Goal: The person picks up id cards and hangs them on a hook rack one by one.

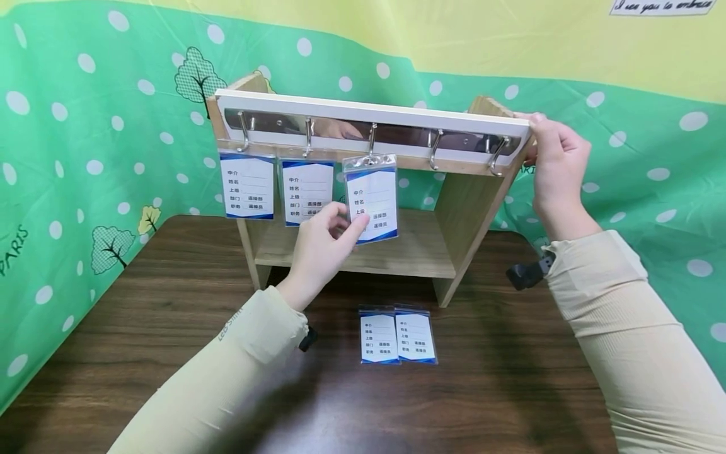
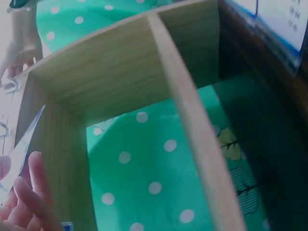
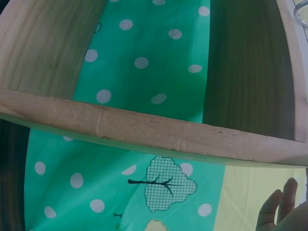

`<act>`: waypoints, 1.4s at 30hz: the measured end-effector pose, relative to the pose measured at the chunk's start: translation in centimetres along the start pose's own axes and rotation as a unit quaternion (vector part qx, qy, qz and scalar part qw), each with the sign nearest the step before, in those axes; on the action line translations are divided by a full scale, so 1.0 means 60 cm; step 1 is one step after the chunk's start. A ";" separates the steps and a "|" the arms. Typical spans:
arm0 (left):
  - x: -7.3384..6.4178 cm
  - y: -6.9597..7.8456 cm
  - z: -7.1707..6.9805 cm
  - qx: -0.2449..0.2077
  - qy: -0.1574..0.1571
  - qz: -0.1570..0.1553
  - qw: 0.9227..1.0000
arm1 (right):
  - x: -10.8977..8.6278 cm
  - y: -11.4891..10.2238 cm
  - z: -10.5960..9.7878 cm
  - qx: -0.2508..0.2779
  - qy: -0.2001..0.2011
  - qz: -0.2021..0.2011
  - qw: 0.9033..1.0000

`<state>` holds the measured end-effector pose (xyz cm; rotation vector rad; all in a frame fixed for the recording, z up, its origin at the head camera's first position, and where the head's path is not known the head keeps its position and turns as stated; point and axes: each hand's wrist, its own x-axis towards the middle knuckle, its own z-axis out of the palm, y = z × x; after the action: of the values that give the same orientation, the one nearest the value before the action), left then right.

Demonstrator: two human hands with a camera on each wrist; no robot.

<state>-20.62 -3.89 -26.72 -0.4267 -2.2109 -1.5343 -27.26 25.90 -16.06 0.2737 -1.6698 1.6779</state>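
Note:
In the head view my left hand (image 1: 326, 243) pinches the lower left edge of a clear-sleeved name badge (image 1: 371, 198), thumb in front. The badge's top edge is at the middle hook (image 1: 372, 139); whether the hook passes through its slot I cannot tell. The left wrist view shows this badge (image 2: 19, 154) edge-on between thumb and fingers. My right hand (image 1: 558, 161) grips the right end of the hook rack (image 1: 363, 107) on top of a wooden shelf (image 1: 473, 208). Two more badges, the left one (image 1: 249, 187) and its neighbour (image 1: 300, 180), hang from the two left hooks.
Two badges, one (image 1: 379, 337) beside the other (image 1: 415, 337), lie on the dark wooden table (image 1: 187, 328) before the shelf. The two right hooks, an inner one (image 1: 435, 150) and an outer one (image 1: 499, 156), carry nothing. A dotted green cloth (image 1: 130, 139) stands behind.

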 end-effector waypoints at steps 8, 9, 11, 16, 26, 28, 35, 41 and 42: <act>-0.022 -0.021 0.015 -0.018 -0.006 -0.016 1.000 | -0.001 0.001 -0.001 0.006 -0.004 0.006 1.000; -0.024 -0.023 0.016 -0.018 -0.007 -0.018 1.000 | -0.001 0.002 -0.001 0.006 -0.005 0.006 1.000; -0.027 -0.026 0.018 -0.016 -0.009 -0.022 1.000 | -0.001 0.002 -0.001 0.007 -0.006 0.007 1.000; -0.034 -0.035 0.022 -0.021 -0.014 -0.043 0.999 | 0.000 0.003 -0.002 0.009 -0.004 0.006 1.000; -0.054 -0.060 0.038 -0.023 -0.036 -0.084 0.996 | -0.001 0.004 -0.002 0.005 -0.005 0.003 1.000; -0.058 -0.062 0.042 -0.022 -0.045 -0.088 0.995 | -0.001 0.004 -0.003 0.006 -0.005 0.004 1.000; -0.077 -0.068 0.055 -0.003 -0.091 -0.105 0.990 | -0.001 0.003 -0.003 0.005 -0.006 0.002 1.000; -0.103 -0.087 0.069 0.010 -0.160 -0.124 0.979 | -0.001 0.003 -0.002 -0.003 -0.006 0.001 1.000; -0.106 -0.090 0.072 0.013 -0.168 -0.128 0.977 | -0.001 0.003 -0.002 -0.002 -0.006 0.000 1.000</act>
<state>-18.34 -1.83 -35.59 -0.4352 -2.6302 -1.6613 -27.28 26.01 -16.23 0.2829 -1.6819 1.6767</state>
